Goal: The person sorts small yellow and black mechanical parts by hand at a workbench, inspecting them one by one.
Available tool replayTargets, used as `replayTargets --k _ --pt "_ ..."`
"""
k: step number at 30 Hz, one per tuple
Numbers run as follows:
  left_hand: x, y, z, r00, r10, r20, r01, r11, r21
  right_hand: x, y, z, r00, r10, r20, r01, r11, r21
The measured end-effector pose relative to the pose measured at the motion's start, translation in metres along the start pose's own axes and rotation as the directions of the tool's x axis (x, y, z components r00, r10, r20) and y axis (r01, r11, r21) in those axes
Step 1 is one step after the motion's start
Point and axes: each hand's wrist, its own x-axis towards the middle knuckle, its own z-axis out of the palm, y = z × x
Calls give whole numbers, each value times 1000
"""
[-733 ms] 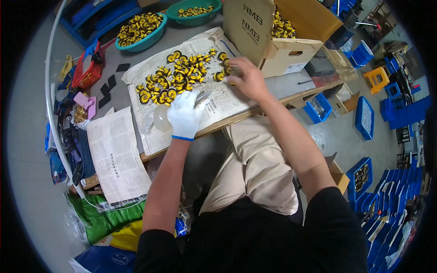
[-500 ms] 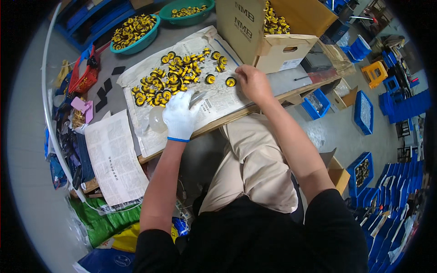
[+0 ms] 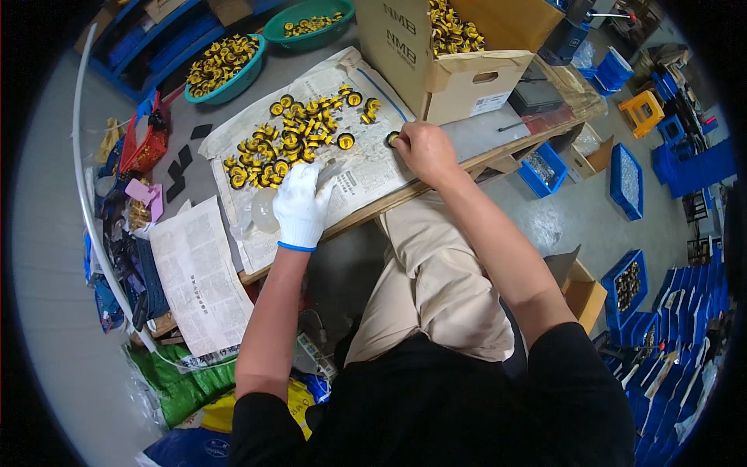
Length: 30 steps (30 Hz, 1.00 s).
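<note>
On a newspaper-covered table lies a pile of small yellow-and-black wheel-like parts (image 3: 289, 142), several with short pins. My bare right hand (image 3: 428, 152) is closed, its fingertips at a single yellow-and-black part (image 3: 392, 139) right of the pile. They appear to grip its edge. My left hand (image 3: 299, 204), in a white glove with a blue cuff, is curled at the pile's near edge. A thin grey object (image 3: 331, 169) shows by its fingertips; its kind is unclear. Beside the glove sits a translucent rounded object (image 3: 265, 210).
Behind the newspaper (image 3: 373, 167) stand two green bowls, one (image 3: 247, 84) heaped with the parts. A cardboard box (image 3: 467, 92) of parts rises at the back right. A red basket (image 3: 145, 140) stands left, and blue bins (image 3: 542, 170) rest on the floor at right.
My right hand has moved slightly left and down onto the single part, which it now partly covers. My left hand stays nearly in place. The whole view has shifted a little.
</note>
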Motion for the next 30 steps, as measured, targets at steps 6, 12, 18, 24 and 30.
replayTargets --k 6,12,18,24,30 --pt "5 12 4 998 -51 -31 50 998 -31 -3 -15 5 994 -74 84 72 997 25" --pt "3 6 14 989 0 -149 -6 999 -37 -4 -11 5 990 -133 44 125 980 154" --pt "1 3 18 980 12 -198 -19 999 -33 -1 -13 6 991 -11 135 -19 975 220" --pt "1 4 12 992 -70 -103 62 995 -82 11 -18 21 774 328 541 -631 338 698" --pt "3 7 9 991 -68 -116 53 990 -127 13 -8 22 678 230 699 -720 12 694"
